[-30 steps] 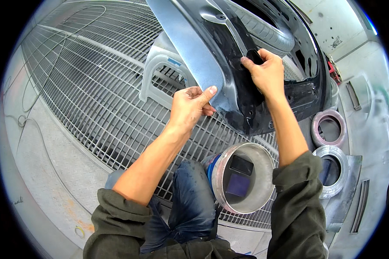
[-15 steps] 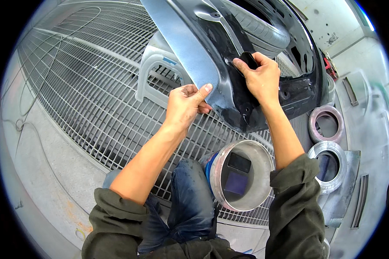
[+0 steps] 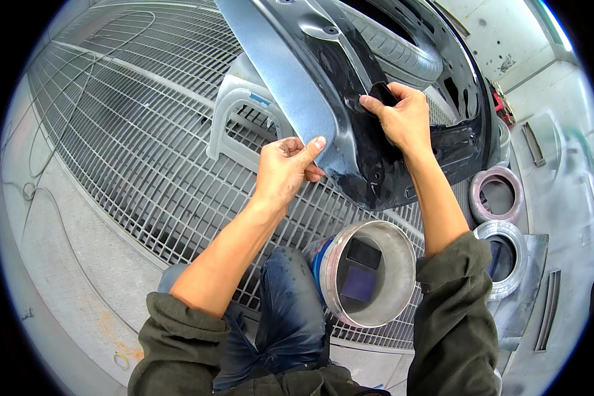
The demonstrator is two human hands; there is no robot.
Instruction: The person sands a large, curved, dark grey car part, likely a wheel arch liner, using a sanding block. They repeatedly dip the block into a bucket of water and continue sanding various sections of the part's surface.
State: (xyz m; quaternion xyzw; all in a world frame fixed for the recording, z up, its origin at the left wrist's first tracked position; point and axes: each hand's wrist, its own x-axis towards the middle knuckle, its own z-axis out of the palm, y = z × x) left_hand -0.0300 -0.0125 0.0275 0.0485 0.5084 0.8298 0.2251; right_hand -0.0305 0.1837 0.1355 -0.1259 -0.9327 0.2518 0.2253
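A black and blue-grey car body panel [image 3: 290, 86] fills the upper middle, its near corner pointing down toward me. My left hand [image 3: 282, 168] pinches that panel's left edge near the corner, thumb on top and fingers curled beneath. Further right, my right hand [image 3: 406, 122] grips a flat black piece [image 3: 381, 92] between thumb and fingers, against the panel's dark inner face. Most of that piece is covered by the hand, and its exact kind cannot be made out.
Below the panel stands a bucket [image 3: 402, 300] with a black block [image 3: 364, 253] and a purple pad [image 3: 359, 284] inside. A grey plastic stool [image 3: 221, 109] and a tyre [image 3: 419, 63] are under the panel. Painted rings [image 3: 518, 280] lie right, on the metal grating's [image 3: 132, 165] far side.
The view has shifted slightly. My right hand has moved a little down and right with the black piece; my left hand keeps its pinch on the panel's edge.
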